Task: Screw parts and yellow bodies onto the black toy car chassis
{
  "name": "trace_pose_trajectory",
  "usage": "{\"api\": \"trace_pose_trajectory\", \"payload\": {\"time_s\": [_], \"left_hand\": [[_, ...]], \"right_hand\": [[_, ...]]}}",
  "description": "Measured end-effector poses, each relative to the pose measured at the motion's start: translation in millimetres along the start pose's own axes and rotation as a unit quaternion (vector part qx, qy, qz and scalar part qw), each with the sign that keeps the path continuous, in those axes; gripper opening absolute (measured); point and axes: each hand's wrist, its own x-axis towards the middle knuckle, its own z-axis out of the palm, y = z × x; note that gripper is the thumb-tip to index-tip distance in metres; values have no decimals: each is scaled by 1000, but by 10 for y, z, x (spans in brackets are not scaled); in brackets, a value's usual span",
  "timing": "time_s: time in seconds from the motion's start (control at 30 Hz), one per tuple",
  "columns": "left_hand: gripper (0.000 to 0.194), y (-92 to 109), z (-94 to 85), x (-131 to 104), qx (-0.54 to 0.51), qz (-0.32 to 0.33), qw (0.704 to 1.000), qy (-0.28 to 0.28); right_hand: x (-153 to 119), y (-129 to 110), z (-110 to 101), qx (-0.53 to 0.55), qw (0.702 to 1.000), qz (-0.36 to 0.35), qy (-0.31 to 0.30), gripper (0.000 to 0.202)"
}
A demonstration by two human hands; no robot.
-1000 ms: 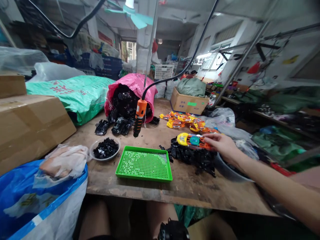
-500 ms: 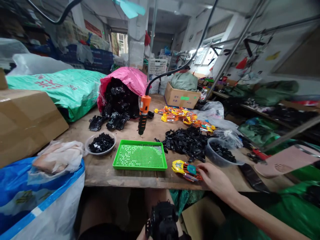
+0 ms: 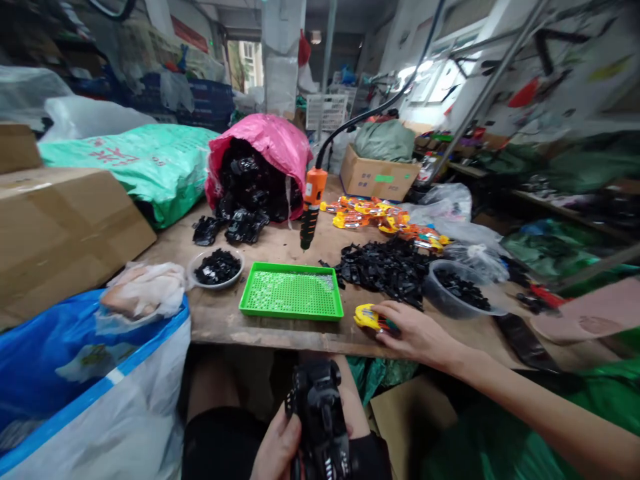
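Note:
Low in the view, over my lap, my left hand [image 3: 280,440] is closed around a black toy car chassis [image 3: 323,413] held lengthwise. At the table's front edge, my right hand [image 3: 407,330] is wrapped over a yellow and orange toy car shell [image 3: 367,317]. Its yellow end shows to the left of my fingers, and the rest is mostly covered by them. Left of that shell lies a green perforated tray [image 3: 293,313] with many small metal screws in it. An orange and black electric screwdriver [image 3: 311,207] hangs tip down behind the tray.
Black plastic parts [image 3: 383,267] lie heaped behind my right hand, beside a clear bowl [image 3: 437,300] of similar pieces. More orange and yellow shells [image 3: 370,213] lie farther back. A white bowl [image 3: 216,283], a pink sack [image 3: 270,137] of black chassis and a carton [image 3: 65,233] are leftward.
My right hand has moved from the shell's right end to a grip over it. My left hand has lifted the black chassis further into view. The whole view has shifted slightly.

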Motion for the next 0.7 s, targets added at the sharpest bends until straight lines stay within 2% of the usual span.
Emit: {"api": "trace_pose_trajectory", "payload": {"time_s": [0.1,0.17,0.23,0.3,0.4,0.47,0.57,0.7], "left_hand": [[39,1,80,11,-45,23,998,-39],[40,-26,120,32,-56,48,997,-21],[42,-65,140,61,-46,73,996,20],[43,-103,148,91,-24,85,995,40],[43,-136,159,105,21,90,995,28],[46,-141,174,87,51,83,995,28],[54,-144,194,48,126,83,988,34],[56,-208,176,45,274,167,947,27]], "right_hand": [[-114,-232,-85,88,991,73,67,45],[-250,-526,-126,161,974,127,97,51],[-415,-882,-108,220,953,168,120,53],[-557,-1225,-18,261,942,168,128,55],[-644,-1590,179,311,932,148,118,58],[-623,-1707,288,330,925,144,123,60],[-556,-1736,356,346,918,156,116,60],[-530,-1664,352,366,912,172,72,61]]}}
